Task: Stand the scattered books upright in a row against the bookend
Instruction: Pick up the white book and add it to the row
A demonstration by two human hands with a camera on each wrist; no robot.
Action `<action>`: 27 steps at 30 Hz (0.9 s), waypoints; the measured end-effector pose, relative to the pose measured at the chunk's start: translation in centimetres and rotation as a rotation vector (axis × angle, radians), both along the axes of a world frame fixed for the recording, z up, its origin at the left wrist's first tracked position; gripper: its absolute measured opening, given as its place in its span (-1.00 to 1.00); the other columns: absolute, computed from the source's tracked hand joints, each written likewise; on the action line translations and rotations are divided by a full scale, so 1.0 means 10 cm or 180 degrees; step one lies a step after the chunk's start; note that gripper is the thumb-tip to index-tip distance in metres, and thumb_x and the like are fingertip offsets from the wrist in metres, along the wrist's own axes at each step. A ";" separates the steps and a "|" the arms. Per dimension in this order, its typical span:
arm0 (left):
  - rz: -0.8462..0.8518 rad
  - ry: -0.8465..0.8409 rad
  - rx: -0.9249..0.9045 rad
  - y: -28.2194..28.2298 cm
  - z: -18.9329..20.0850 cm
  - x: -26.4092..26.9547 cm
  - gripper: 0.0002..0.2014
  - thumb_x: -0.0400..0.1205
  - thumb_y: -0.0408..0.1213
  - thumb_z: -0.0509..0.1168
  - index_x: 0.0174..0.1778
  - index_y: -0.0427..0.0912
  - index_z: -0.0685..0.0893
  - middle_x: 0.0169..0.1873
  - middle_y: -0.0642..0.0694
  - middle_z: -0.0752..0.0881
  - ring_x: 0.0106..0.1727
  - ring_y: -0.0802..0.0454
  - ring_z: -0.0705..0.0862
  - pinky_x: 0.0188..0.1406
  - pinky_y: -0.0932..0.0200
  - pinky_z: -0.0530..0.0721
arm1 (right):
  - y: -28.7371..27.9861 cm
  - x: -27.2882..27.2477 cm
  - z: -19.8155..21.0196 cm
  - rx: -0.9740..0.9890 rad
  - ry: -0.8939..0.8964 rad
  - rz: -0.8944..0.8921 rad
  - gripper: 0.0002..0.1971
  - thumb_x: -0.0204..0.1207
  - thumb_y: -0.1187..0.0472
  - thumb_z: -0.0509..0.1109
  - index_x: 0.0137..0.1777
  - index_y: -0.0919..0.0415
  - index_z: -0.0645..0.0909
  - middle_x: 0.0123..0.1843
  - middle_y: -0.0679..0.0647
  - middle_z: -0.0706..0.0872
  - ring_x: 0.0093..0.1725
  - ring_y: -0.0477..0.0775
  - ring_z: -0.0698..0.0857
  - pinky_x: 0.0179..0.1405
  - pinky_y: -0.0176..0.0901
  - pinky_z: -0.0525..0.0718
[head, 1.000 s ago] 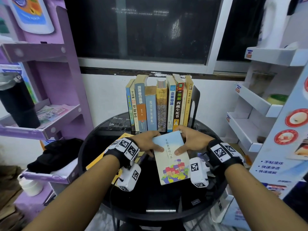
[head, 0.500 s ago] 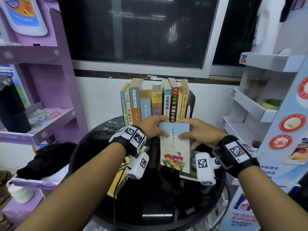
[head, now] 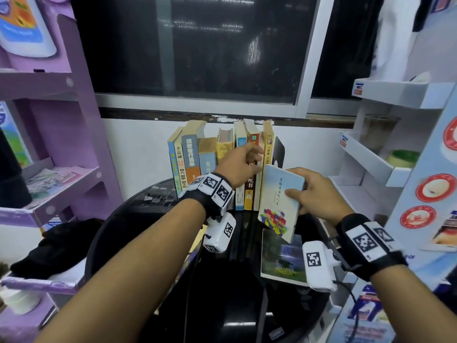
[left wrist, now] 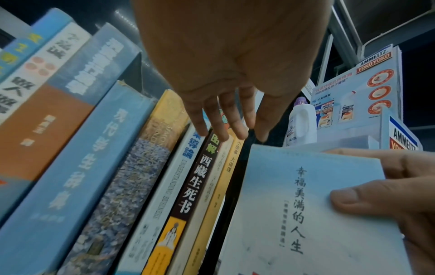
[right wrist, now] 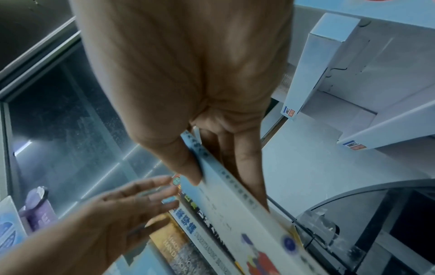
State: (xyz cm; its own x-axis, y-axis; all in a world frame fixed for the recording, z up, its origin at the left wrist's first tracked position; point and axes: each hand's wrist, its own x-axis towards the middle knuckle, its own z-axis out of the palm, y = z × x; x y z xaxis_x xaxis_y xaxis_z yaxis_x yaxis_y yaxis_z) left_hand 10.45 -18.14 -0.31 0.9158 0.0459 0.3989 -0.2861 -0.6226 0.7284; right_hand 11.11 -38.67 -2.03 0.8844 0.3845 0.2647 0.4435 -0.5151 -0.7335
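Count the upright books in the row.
9, side by side from the thin blue book to the yellow book beside the black bookend; the left hand may hide another.

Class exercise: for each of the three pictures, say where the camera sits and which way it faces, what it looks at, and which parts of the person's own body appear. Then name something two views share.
Head: worn on the head, facing forward and down at the round table and row of books; both forearms show.
Left wrist: on the left wrist, looking along the left hand at the book spines.
Right wrist: on the right wrist, looking along the right hand, which pinches the light blue book.
Shared: all three show the light blue book; each wrist view also shows the other hand.
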 end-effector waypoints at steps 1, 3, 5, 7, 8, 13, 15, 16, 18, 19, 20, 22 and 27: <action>0.0074 -0.0181 0.0038 -0.01 0.04 0.02 -0.67 0.57 -0.34 0.41 0.24 -0.05 0.59 0.07 0.05 0.70 0.17 0.15 0.65 0.19 0.24 0.58 | 0.00 0.03 -0.01 -0.0015 -0.0100 -0.0085 -0.73 0.60 0.33 0.37 0.21 -0.01 0.55 0.16 0.18 0.75 0.10 0.19 0.75 -0.13 0.12 0.82; 0.0212 -0.0560 0.0161 -0.03 0.12 0.06 -0.68 0.58 -0.35 0.38 0.24 -0.07 0.60 0.09 0.05 0.71 0.18 0.16 0.64 0.19 0.28 0.54 | 0.02 0.09 -0.03 -0.0098 -0.0232 -0.0192 -0.74 0.60 0.31 0.36 0.17 -0.04 0.53 0.16 0.16 0.74 0.11 0.17 0.74 -0.05 0.10 0.81; 0.0392 -0.0926 0.0376 -0.05 0.19 0.12 -0.71 0.59 -0.33 0.35 0.24 -0.08 0.62 0.11 0.04 0.71 0.18 0.15 0.61 0.14 0.32 0.46 | 0.04 0.18 -0.07 -0.0207 -0.0297 -0.0264 -0.75 0.60 0.30 0.35 0.16 -0.05 0.51 0.16 0.15 0.74 0.07 0.11 0.71 -0.09 -0.08 0.78; 0.0602 -0.1162 0.0594 -0.07 0.24 0.21 -0.72 0.61 -0.25 0.34 0.25 -0.06 0.62 0.13 0.03 0.70 0.20 0.11 0.57 0.14 0.31 0.40 | 0.07 0.26 -0.11 -0.0270 -0.0311 -0.0372 -0.76 0.62 0.29 0.33 0.22 0.00 0.53 0.17 0.17 0.74 0.00 0.04 0.66 -0.18 -0.29 0.67; 0.0694 -0.1199 0.0709 -0.08 0.26 0.26 -0.70 0.61 -0.19 0.33 0.27 -0.04 0.61 0.15 0.03 0.69 0.22 0.09 0.56 0.17 0.28 0.40 | 0.08 0.29 -0.13 -0.0293 -0.0299 -0.0420 -0.74 0.63 0.28 0.32 0.27 0.03 0.53 0.18 0.18 0.73 -0.02 0.04 0.64 -0.21 -0.35 0.62; 0.0880 -0.0854 0.1311 -0.08 0.29 0.53 -0.49 0.55 0.02 0.35 0.44 0.05 0.50 0.38 -0.01 0.58 0.42 -0.02 0.46 0.41 -0.03 0.43 | 0.16 0.44 -0.20 -0.0467 -0.0201 -0.0562 -0.67 0.64 0.26 0.28 0.37 0.01 0.50 0.13 0.17 0.69 -0.04 0.08 0.62 -0.31 -0.37 0.54; 0.0859 -0.0701 0.1447 -0.07 0.27 0.61 -0.42 0.55 0.07 0.33 0.50 0.06 0.44 0.44 -0.03 0.52 0.47 -0.05 0.42 0.46 -0.08 0.40 | 0.22 0.52 -0.24 -0.0404 -0.0252 -0.0597 -0.66 0.61 0.28 0.28 0.36 0.03 0.53 0.11 0.21 0.71 -0.08 0.11 0.63 -0.22 -0.30 0.57; 0.0846 -0.0637 0.1516 -0.06 0.26 0.65 -0.40 0.55 0.09 0.33 0.52 0.06 0.41 0.47 -0.04 0.50 0.49 -0.06 0.40 0.47 -0.09 0.38 | 0.26 0.56 -0.26 -0.0382 -0.0279 -0.0626 -0.64 0.59 0.29 0.28 0.35 0.04 0.54 0.10 0.24 0.72 -0.08 0.14 0.64 -0.13 -0.27 0.57; 0.0835 -0.0585 0.1660 -0.04 0.23 0.72 -0.39 0.55 0.11 0.33 0.53 0.08 0.41 0.49 -0.03 0.48 0.51 -0.06 0.38 0.50 -0.10 0.35 | 0.32 0.62 -0.28 -0.0374 -0.0275 -0.0667 -0.63 0.58 0.30 0.27 0.38 0.06 0.53 0.10 0.28 0.70 -0.08 0.18 0.63 -0.05 -0.22 0.56; 0.0837 -0.0601 0.1715 -0.02 0.21 0.75 -0.40 0.54 0.11 0.33 0.51 0.09 0.43 0.48 -0.02 0.49 0.50 -0.05 0.38 0.50 -0.11 0.34 | 0.35 0.64 -0.29 -0.0375 -0.0263 -0.0683 -0.62 0.59 0.30 0.26 0.40 0.07 0.52 0.10 0.30 0.68 -0.07 0.20 0.62 -0.03 -0.19 0.55; 0.0834 -0.0630 0.1746 -0.01 0.20 0.77 -0.42 0.53 0.11 0.34 0.49 0.11 0.45 0.47 0.00 0.50 0.50 -0.04 0.38 0.50 -0.11 0.34 | 0.38 0.67 -0.29 -0.0379 -0.0260 -0.0701 -0.61 0.60 0.30 0.26 0.42 0.08 0.50 0.11 0.31 0.66 -0.04 0.22 0.61 0.00 -0.16 0.56; 0.0827 -0.0692 0.1719 0.02 0.16 0.82 -0.44 0.50 0.09 0.36 0.44 0.13 0.49 0.43 0.03 0.53 0.48 -0.02 0.40 0.48 -0.15 0.36 | 0.42 0.70 -0.31 -0.0362 -0.0253 -0.0699 -0.59 0.62 0.30 0.25 0.46 0.10 0.47 0.14 0.32 0.65 0.05 0.27 0.63 0.06 -0.15 0.57; 0.0884 -0.0888 0.1557 0.04 0.13 0.86 -0.50 0.46 0.04 0.43 0.32 0.10 0.55 0.24 0.08 0.64 0.32 0.04 0.50 0.31 -0.08 0.51 | 0.53 0.80 -0.37 -0.0220 -0.0245 -0.0558 -0.53 0.63 0.30 0.28 0.53 0.07 0.40 0.15 0.30 0.68 0.07 0.25 0.67 0.03 -0.17 0.57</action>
